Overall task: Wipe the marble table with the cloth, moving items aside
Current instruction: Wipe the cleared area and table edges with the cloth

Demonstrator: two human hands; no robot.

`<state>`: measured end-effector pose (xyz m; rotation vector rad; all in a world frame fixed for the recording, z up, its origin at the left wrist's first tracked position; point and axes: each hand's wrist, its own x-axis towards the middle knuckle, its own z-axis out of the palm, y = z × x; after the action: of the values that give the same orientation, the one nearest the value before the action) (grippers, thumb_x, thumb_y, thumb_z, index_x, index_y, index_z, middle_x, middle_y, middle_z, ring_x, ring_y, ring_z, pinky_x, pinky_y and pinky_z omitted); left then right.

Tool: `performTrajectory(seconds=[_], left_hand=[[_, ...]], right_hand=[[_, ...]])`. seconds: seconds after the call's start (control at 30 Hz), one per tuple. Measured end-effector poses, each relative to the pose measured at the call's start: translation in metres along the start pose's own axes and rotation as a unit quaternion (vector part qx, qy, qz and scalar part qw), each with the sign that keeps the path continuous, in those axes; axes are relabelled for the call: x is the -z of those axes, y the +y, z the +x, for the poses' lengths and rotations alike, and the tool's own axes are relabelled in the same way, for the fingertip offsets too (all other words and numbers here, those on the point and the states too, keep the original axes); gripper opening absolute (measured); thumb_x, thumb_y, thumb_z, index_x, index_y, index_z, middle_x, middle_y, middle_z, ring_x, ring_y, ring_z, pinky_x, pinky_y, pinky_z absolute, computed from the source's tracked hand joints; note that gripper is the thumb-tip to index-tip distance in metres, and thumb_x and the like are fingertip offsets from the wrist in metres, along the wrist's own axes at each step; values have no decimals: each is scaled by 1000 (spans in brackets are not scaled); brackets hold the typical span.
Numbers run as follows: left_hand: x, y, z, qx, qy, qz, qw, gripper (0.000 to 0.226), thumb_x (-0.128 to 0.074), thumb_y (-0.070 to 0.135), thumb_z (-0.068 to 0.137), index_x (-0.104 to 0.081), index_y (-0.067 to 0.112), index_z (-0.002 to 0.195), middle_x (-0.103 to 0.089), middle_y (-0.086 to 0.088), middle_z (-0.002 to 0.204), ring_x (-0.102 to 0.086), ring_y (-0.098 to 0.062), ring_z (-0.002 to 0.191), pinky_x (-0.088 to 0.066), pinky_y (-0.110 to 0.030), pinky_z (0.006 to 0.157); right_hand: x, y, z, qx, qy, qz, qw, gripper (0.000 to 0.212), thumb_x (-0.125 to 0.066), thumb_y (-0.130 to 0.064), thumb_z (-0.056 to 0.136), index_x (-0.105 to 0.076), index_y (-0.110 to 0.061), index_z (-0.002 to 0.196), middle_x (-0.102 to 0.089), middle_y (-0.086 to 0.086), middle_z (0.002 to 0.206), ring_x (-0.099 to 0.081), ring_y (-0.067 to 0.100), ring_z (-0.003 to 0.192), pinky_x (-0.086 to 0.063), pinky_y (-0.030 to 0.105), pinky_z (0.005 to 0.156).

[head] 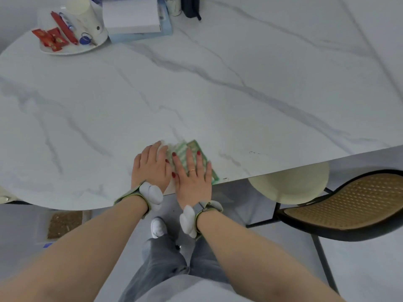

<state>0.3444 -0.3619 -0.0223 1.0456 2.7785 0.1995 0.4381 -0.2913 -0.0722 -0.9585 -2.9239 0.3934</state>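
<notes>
- Two hands press flat on the green cloth (197,159) at the near edge of the marble surface (196,94).
- Left hand (151,165) and right hand (192,177) lie side by side, fingers straight, gripping nothing.
- Far away sits a white tray (72,49) with red packets (49,39).

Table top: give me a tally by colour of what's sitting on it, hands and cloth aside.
Red: 3, a long packet and two small packets on the white tray
White: 4, the tray, cup, box, paper cup
Blue: 1, folder
Dark: 1, object
Total: 9
</notes>
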Motion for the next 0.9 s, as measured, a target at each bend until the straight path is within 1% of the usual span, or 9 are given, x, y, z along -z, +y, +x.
performTrajectory(seconds=[0.07, 0.2, 0.3, 0.37, 0.5, 0.57, 0.67, 0.77, 0.9], left_hand=[[0, -7, 1, 0, 0, -4, 1000, 53, -23, 27, 83, -53, 7, 122, -51, -10, 133, -49, -31, 118, -40, -45, 94], [-2, -6, 7, -7, -3, -10, 1000, 52, -24, 26, 83, -55, 6, 119, -54, -12, 129, -52, -33, 115, -41, -45, 92], [-4, 13, 16, -23, -8, -27, 999, 52, -23, 27, 83, -55, 6, 119, -54, -12, 130, -51, -33, 115, -41, -45, 92], [-6, 28, 20, -39, -10, -36, 999, 52, -23, 28, 84, -55, 7, 120, -54, -12, 131, -51, -33, 116, -40, -44, 94], [-8, 49, 27, -65, -17, -44, 997, 53, -22, 29, 85, -54, 8, 122, -53, -11, 132, -51, -32, 118, -40, -43, 96], [-11, 53, 28, -67, -22, -46, 996, 55, -20, 30, 84, -53, 9, 124, -51, -10, 134, -49, -31, 121, -39, -42, 97], [-15, 52, 31, -53, -21, -41, 998, 56, -19, 30, 84, -53, 8, 123, -51, -11, 134, -48, -32, 121, -38, -44, 97], [-18, 49, 34, -36, -22, -27, 999, 55, -21, 29, 83, -55, 7, 120, -53, -13, 132, -50, -33, 118, -40, -45, 94], [-18, 57, 45, -30, -19, -16, 999, 52, -23, 27, 83, -54, 7, 120, -52, -13, 132, -50, -34, 117, -41, -46, 93]], right_hand=[[-6, 8, -6, 6, -7, -2, 1000, 50, -25, -45, 96, -27, -38, 145, -28, 2, 155, -19, 27, 142, -12, 49, 113], [3, 44, -4, -49, 18, -31, 998, 50, -7, -45, 100, -22, -38, 147, -25, 3, 156, -19, 27, 143, -8, 47, 114], [10, 78, 3, -103, 39, -42, 993, 49, -13, -46, 99, -19, -38, 147, -29, 3, 155, -30, 27, 140, -6, 45, 114], [16, 99, 6, -135, 54, -37, 989, 49, -20, -46, 97, -24, -37, 146, -33, 3, 153, -36, 28, 138, -6, 43, 114], [28, 129, 15, -167, 53, -44, 983, 50, -6, -48, 99, -27, -37, 144, -37, 3, 151, -40, 29, 135, -13, 45, 111], [29, 131, 17, -177, 61, -39, 982, 50, -7, -47, 100, -28, -35, 143, -37, 4, 150, -40, 30, 135, -15, 47, 111], [25, 112, 17, -127, 48, -38, 990, 49, -20, -44, 97, -26, -34, 145, -34, 6, 152, -36, 33, 137, -14, 50, 111], [20, 85, 19, -37, 16, -12, 999, 46, -16, -44, 100, -27, -37, 144, -32, 4, 153, -30, 31, 140, -13, 49, 113], [22, 97, 26, 1, 5, -15, 1000, 48, -25, -44, 97, -27, -40, 144, -30, 2, 154, -30, 28, 140, -13, 47, 113]])
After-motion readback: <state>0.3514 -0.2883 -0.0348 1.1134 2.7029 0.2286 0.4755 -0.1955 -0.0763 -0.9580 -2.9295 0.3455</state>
